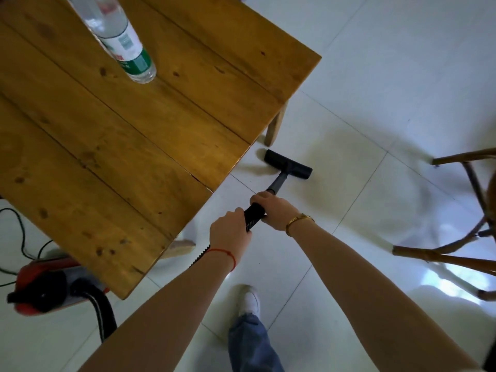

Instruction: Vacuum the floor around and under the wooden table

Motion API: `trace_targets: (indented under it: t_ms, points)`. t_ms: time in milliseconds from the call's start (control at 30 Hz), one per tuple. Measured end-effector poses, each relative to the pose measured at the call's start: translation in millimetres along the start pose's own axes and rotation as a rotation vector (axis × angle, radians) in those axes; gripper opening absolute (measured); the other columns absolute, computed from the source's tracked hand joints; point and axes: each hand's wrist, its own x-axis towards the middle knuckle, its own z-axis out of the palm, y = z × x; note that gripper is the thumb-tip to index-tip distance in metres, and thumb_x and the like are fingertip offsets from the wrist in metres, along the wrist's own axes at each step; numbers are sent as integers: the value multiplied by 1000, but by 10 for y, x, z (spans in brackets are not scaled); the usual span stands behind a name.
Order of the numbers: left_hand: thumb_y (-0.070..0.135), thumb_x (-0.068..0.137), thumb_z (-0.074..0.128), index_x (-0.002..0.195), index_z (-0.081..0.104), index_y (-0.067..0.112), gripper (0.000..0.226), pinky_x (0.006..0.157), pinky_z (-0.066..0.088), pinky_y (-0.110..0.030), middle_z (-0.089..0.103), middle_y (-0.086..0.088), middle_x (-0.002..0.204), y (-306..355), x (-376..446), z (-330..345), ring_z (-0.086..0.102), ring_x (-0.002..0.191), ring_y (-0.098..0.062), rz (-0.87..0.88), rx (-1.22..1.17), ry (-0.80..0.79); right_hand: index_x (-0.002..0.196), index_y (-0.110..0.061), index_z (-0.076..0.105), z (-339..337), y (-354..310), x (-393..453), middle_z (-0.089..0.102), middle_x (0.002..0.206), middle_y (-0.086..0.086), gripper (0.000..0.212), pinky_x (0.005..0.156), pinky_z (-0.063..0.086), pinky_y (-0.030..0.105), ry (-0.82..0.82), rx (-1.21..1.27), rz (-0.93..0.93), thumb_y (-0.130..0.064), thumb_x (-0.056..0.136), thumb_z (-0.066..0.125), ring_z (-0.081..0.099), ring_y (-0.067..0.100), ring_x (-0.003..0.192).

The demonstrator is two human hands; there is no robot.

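Observation:
The wooden table [128, 146] fills the left and upper part of the view. Just beyond its right edge, a black vacuum wand [254, 216] slopes down to a flat black floor head [288, 164], which rests on the white tiled floor [375, 103] close to the table leg [275, 124]. My left hand [228, 232] grips the ribbed black handle low down. My right hand [273, 209] grips it higher, nearer the grey tube. A red and black vacuum body [45, 285] sits on the floor at lower left, partly hidden by the table.
A clear plastic water bottle [120, 38] stands on the table. A wooden chair [461, 237] stands at the right edge. Black cables [18, 232] lie on the floor at left. My white shoe [249, 300] and jeans leg are at bottom centre.

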Motion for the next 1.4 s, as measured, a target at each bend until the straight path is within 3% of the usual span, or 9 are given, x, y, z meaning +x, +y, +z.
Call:
trace_targets:
  t_ms: [300,433,833,933,1067,1400]
  points:
    - [35,89,60,112,50,15,32,74,54,-24,65,-3,99,-493,-763,116,66,84,-16,-17,-1,-52,120,-15,50,483,-650,-441,52,121,7,34,88,49,36,-66,-1,-25,-7,88,57,57,27,103]
    - [31,88,60,110,51,15,28,75,54,-25,64,-3,99,-840,-1257,191,65,85,-16,-29,-20,-77,116,-15,50,855,-1069,-659,53,118,9,32,85,51,41,-111,-1,-14,-5,86,56,59,30,100]
    - [26,87,55,105,55,16,21,66,49,-28,54,0,85,-2381,-2988,608,61,76,-19,-72,2,-199,113,-13,49,2432,-2765,-1373,53,113,12,28,81,49,38,-187,-37,-48,-3,87,51,56,30,99]
    - [25,87,55,107,54,15,22,67,48,-28,56,-2,90,-2818,-3361,634,58,76,-19,-81,3,-229,111,-12,48,2744,-3254,-1490,54,110,12,26,80,50,39,-200,-28,-71,-3,88,51,58,30,97]
    - [25,87,57,108,54,13,24,70,49,-29,63,-6,103,-3330,-3784,609,64,88,-22,-118,-32,-227,110,-12,48,3032,-3836,-1560,56,108,14,25,78,51,42,-216,-33,-114,-3,87,51,59,31,94]
    - [24,86,59,104,55,13,22,68,49,-29,63,-5,98,-4230,-4412,582,65,86,-22,-263,-164,-144,107,-14,51,3380,-4855,-1405,58,106,11,27,82,50,38,-277,-97,-246,-1,84,55,59,28,96]
